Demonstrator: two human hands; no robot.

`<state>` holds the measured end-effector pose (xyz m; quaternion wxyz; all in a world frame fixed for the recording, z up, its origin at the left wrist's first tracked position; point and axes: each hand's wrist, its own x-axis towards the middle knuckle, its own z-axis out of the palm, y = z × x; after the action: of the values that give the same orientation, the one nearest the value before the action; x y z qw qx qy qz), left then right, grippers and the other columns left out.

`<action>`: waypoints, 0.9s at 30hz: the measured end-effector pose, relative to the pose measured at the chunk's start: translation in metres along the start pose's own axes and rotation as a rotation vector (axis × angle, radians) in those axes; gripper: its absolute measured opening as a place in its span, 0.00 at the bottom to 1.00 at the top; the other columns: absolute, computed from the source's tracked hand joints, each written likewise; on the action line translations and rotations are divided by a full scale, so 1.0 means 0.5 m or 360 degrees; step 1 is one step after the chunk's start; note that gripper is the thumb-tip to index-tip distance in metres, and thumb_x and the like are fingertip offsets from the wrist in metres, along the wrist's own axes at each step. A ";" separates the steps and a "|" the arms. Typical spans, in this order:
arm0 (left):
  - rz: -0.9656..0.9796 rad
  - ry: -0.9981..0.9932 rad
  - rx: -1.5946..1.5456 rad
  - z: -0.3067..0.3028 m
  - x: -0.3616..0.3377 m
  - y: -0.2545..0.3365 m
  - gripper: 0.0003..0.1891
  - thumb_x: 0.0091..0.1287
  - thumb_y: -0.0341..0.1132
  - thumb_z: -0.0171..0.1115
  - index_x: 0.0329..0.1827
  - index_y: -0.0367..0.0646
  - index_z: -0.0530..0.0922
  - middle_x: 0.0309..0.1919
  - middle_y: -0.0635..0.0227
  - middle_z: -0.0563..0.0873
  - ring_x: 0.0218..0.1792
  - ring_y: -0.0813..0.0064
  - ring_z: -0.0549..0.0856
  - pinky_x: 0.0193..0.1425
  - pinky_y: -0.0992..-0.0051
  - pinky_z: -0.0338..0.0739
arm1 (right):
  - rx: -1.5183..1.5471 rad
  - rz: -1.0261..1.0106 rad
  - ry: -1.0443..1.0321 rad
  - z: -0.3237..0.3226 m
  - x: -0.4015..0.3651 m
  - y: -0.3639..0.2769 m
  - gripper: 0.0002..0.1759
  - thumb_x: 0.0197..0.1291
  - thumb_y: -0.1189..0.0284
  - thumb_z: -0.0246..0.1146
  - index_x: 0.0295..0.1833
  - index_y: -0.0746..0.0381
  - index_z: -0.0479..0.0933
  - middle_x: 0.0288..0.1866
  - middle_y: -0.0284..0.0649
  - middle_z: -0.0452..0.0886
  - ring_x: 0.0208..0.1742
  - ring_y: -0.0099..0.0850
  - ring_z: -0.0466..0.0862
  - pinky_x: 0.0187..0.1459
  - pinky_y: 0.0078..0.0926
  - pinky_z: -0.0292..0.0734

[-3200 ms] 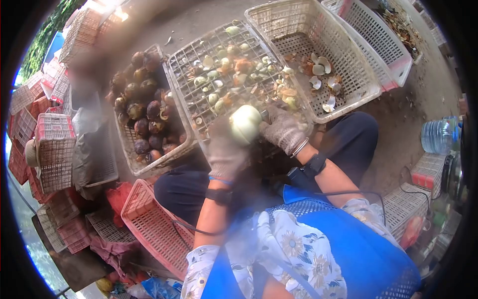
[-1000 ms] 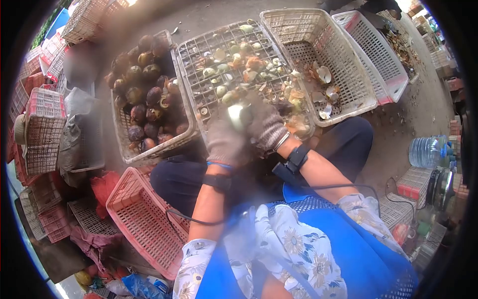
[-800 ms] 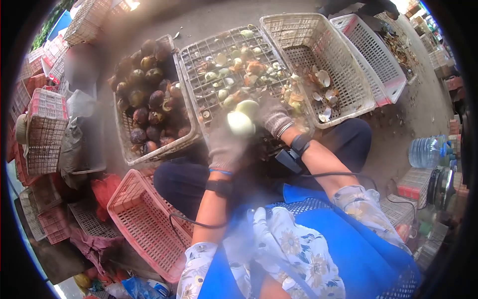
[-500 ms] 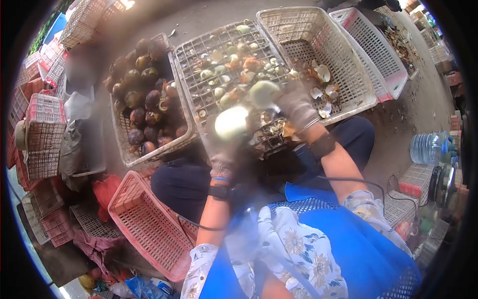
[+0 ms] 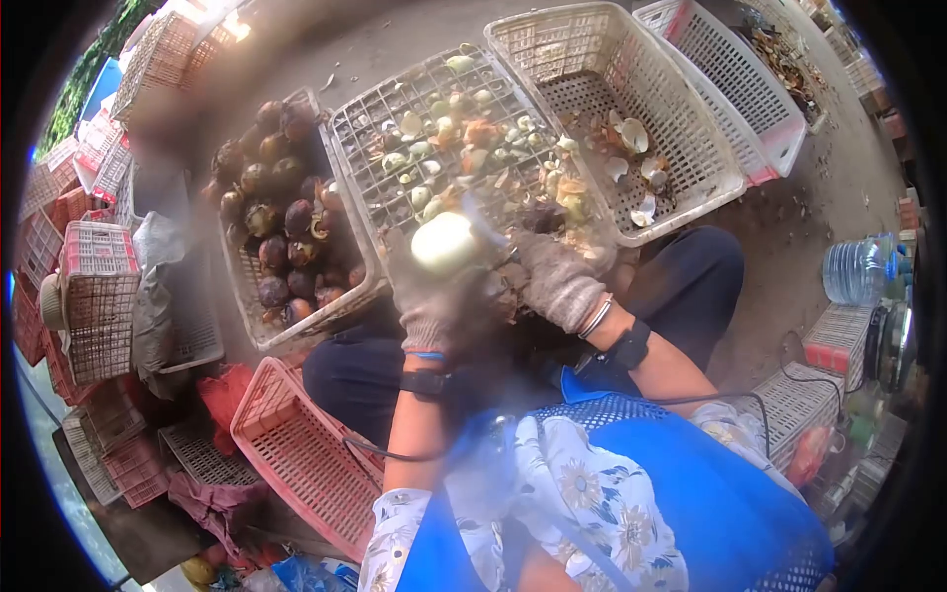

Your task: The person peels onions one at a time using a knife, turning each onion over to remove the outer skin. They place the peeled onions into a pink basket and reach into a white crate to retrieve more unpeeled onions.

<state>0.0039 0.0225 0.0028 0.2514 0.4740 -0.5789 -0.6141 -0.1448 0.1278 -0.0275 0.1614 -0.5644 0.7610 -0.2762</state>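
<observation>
While your left hand (image 5: 434, 298) grips a pale bulb (image 5: 443, 244) | your right hand (image 5: 558, 281) sits just right of it | hold too blurred to tell

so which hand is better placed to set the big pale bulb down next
Left, probably: the left hand holds the big pale bulb, while the right hand is off to one side, its grip unclear.

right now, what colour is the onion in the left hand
The onion is whitish with a pale greenish tinge, best seen in the head view.
</observation>
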 end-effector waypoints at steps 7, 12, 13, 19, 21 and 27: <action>0.0643 0.0141 0.1226 0.018 0.063 0.000 0.53 0.43 0.48 0.82 0.72 0.42 0.62 0.54 0.49 0.81 0.54 0.51 0.83 0.60 0.60 0.78 | -0.0738 -0.0101 -0.0135 0.016 -0.004 -0.012 0.30 0.63 0.72 0.52 0.68 0.77 0.62 0.37 0.54 0.80 0.38 0.46 0.85 0.36 0.40 0.81; 0.0311 0.0057 0.1507 0.051 0.046 0.032 0.48 0.43 0.50 0.80 0.68 0.42 0.67 0.51 0.48 0.82 0.49 0.47 0.85 0.47 0.54 0.81 | -0.0864 -0.0116 -0.0089 0.004 -0.001 -0.017 0.33 0.63 0.72 0.53 0.70 0.79 0.58 0.36 0.51 0.79 0.35 0.42 0.85 0.32 0.37 0.81; 0.0286 0.0137 0.1598 0.062 0.039 0.036 0.48 0.44 0.50 0.80 0.68 0.42 0.67 0.52 0.48 0.82 0.49 0.48 0.85 0.48 0.55 0.81 | -0.0870 -0.0070 -0.0116 0.011 0.002 -0.011 0.33 0.62 0.72 0.54 0.70 0.79 0.58 0.36 0.51 0.80 0.35 0.42 0.85 0.31 0.38 0.81; 0.0496 0.0107 0.1635 0.048 0.019 0.022 0.46 0.47 0.47 0.78 0.68 0.37 0.66 0.51 0.41 0.81 0.49 0.43 0.83 0.52 0.55 0.79 | -0.1029 -0.0326 -0.0210 0.024 0.021 0.008 0.19 0.59 0.70 0.58 0.53 0.69 0.79 0.40 0.51 0.84 0.36 0.42 0.87 0.33 0.40 0.82; 0.0518 0.0225 0.1590 0.062 0.014 0.001 0.45 0.46 0.46 0.78 0.67 0.37 0.67 0.51 0.42 0.81 0.50 0.44 0.82 0.53 0.55 0.78 | -0.1034 -0.0215 -0.0331 0.029 0.030 0.011 0.18 0.59 0.70 0.58 0.51 0.68 0.80 0.40 0.51 0.84 0.37 0.43 0.87 0.34 0.41 0.82; 0.0853 0.0225 0.1276 0.025 -0.043 0.006 0.49 0.43 0.49 0.83 0.66 0.36 0.67 0.52 0.48 0.79 0.52 0.47 0.79 0.58 0.56 0.75 | -0.1127 -0.0292 -0.0303 0.051 0.019 0.003 0.16 0.58 0.69 0.59 0.47 0.67 0.83 0.40 0.52 0.85 0.39 0.44 0.87 0.36 0.40 0.82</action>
<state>0.0015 0.0462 0.0103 0.2370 0.4081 -0.8530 -0.2226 -0.1345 0.1132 -0.0479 0.0008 -0.6742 0.7372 0.0442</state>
